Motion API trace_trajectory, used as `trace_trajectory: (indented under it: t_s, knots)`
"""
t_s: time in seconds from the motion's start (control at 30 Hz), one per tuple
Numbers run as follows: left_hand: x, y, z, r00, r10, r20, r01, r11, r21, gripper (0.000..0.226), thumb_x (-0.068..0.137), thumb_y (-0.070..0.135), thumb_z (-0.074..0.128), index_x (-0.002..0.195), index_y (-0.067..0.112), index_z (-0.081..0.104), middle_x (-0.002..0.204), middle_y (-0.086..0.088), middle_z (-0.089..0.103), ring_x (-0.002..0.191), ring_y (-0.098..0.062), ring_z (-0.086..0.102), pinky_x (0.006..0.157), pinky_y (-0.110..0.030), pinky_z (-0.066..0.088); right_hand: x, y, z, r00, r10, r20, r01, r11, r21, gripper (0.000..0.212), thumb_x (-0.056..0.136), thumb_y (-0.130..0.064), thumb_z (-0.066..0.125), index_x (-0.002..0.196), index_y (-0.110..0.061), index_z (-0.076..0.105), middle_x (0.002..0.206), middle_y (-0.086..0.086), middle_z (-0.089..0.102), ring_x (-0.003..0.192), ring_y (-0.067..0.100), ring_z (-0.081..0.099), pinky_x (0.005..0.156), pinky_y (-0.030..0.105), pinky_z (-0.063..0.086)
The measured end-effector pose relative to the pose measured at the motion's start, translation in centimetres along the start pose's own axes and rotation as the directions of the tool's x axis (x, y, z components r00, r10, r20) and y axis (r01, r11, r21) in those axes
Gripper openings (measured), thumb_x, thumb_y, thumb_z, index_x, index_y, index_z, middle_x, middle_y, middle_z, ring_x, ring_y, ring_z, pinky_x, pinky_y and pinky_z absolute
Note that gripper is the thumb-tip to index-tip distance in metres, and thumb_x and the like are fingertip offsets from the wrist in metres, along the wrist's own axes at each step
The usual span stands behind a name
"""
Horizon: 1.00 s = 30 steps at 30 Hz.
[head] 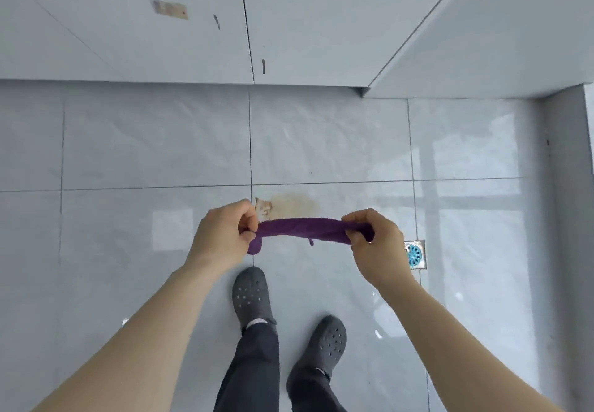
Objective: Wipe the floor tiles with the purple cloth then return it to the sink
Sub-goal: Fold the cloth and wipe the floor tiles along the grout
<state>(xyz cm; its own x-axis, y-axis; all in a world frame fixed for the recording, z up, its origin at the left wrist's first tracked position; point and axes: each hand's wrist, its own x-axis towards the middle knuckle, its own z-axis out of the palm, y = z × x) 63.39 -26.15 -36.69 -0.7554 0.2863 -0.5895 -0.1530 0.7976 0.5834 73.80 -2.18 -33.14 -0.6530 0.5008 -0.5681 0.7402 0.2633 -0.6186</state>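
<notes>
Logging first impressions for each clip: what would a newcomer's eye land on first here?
First the purple cloth, twisted into a rope and stretched between the left hand and right hand above the floor. Just behind it a brownish stain marks the grey floor tiles, and a blue floor drain sits to the right of the right hand.

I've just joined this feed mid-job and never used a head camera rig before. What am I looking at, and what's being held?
This is one camera worn on a person's head, looking down past their arms. There is no robot. The left hand and right hand each grip an end of a twisted purple cloth, held above the floor. Below are glossy grey floor tiles, a brownish stain, a floor drain with a blue strainer, and the person's grey clogs. No sink is in view.
</notes>
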Motion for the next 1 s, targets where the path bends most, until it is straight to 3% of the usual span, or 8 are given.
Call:
trace_trajectory:
  t_s: [0.07, 0.27, 0.5, 0.63, 0.77, 0.83, 0.9, 1.0]
  knots:
    - [1.1, -3.8, 4.1, 0.999, -0.033, 0.03, 0.033, 0.999, 0.002, 0.041, 0.08, -0.004, 0.068, 0.066, 0.032, 0.052, 0.081, 0.008, 0.074, 0.067, -0.011, 0.063, 0.062, -0.024, 0.046, 1.3, 4.2, 2.9, 0.999, 0.028, 0.019, -0.027, 0.999, -0.028, 0.042, 0.091, 0.005, 0.052, 0.087, -0.034, 0.068, 0.078, -0.013, 0.072, 0.068, 0.004, 0.063, 0.047, 0.011, 0.045]
    - [5.8, -12.6, 14.3, 0.984, -0.092, 0.153, 0.091, 0.996, 0.018, 0.039, 0.084, -0.002, 0.069, 0.067, 0.031, 0.056, 0.083, 0.011, 0.073, 0.081, -0.012, 0.07, 0.076, -0.034, 0.059, 6.5, 15.2, 10.3, 0.996, 0.092, -0.01, -0.092, 0.991, -0.095, 0.037, 0.085, 0.001, 0.048, 0.083, -0.03, 0.067, 0.074, -0.01, 0.07, 0.062, 0.012, 0.06, 0.055, 0.028, 0.045]
    - [14.9, -19.4, 21.5, 0.984, 0.007, 0.176, -0.025, 0.994, 0.102, 0.039, 0.088, -0.001, 0.065, 0.069, 0.031, 0.054, 0.084, 0.011, 0.069, 0.077, -0.006, 0.064, 0.066, -0.023, 0.048, 16.0, 23.3, 17.5, 0.989, -0.128, -0.075, 0.105, 0.963, -0.249, 0.032, 0.082, 0.003, 0.051, 0.091, -0.023, 0.067, 0.081, -0.011, 0.068, 0.072, 0.016, 0.062, 0.064, 0.036, 0.051]
    - [19.5, -20.9, 22.5, 0.986, 0.14, 0.091, -0.153, 0.976, 0.156, 0.041, 0.083, -0.004, 0.061, 0.069, 0.033, 0.051, 0.081, 0.013, 0.066, 0.069, -0.001, 0.059, 0.06, -0.012, 0.039, 21.0, 25.1, 20.5, 0.932, -0.299, -0.204, 0.244, 0.935, -0.258, 0.032, 0.083, 0.006, 0.054, 0.096, -0.018, 0.071, 0.096, -0.002, 0.067, 0.083, 0.025, 0.064, 0.069, 0.042, 0.054]
    - [22.2, -21.5, 23.0, 0.956, 0.29, -0.035, -0.276, 0.935, 0.222, 0.033, 0.081, 0.001, 0.063, 0.074, 0.03, 0.049, 0.081, 0.014, 0.063, 0.076, -0.008, 0.062, 0.066, -0.028, 0.051, 24.9, 25.2, 21.6, 0.858, -0.397, -0.325, 0.312, 0.906, -0.285, 0.033, 0.083, 0.007, 0.056, 0.096, -0.019, 0.072, 0.095, -0.002, 0.066, 0.094, 0.027, 0.061, 0.07, 0.043, 0.052]
    - [23.0, -21.8, 23.4, 0.929, 0.359, -0.091, -0.327, 0.911, 0.252, 0.033, 0.082, 0.007, 0.067, 0.077, 0.033, 0.046, 0.08, 0.016, 0.061, 0.077, -0.007, 0.06, 0.067, -0.023, 0.048, 26.5, 24.9, 21.6, 0.807, -0.46, -0.371, 0.356, 0.879, -0.316, 0.035, 0.083, 0.009, 0.057, 0.098, -0.018, 0.073, 0.095, -0.001, 0.066, 0.095, 0.029, 0.058, 0.077, 0.045, 0.051]
    - [23.5, -22.1, 23.6, 0.904, 0.403, -0.142, -0.351, 0.89, 0.292, 0.032, 0.085, 0.017, 0.072, 0.083, 0.037, 0.047, 0.081, 0.021, 0.06, 0.078, -0.004, 0.053, 0.07, -0.013, 0.039, 27.8, 24.7, 21.7, 0.762, -0.505, -0.405, 0.373, 0.854, -0.363, 0.036, 0.084, 0.007, 0.06, 0.109, -0.016, 0.072, 0.104, 0.003, 0.066, 0.101, 0.032, 0.058, 0.088, 0.042, 0.046]
    - [24.4, -23.4, 23.0, 0.836, 0.484, -0.259, -0.379, 0.85, 0.365, 0.023, 0.087, 0.03, 0.071, 0.102, 0.035, 0.054, 0.098, 0.026, 0.056, 0.09, -0.001, 0.047, 0.081, -0.018, 0.032, 28.0, 25.1, 22.8, 0.723, -0.556, -0.411, 0.352, 0.808, -0.473, 0.045, 0.088, -0.009, 0.068, 0.132, -0.014, 0.061, 0.131, 0.008, 0.059, 0.124, 0.033, 0.051, 0.103, 0.046, 0.04]
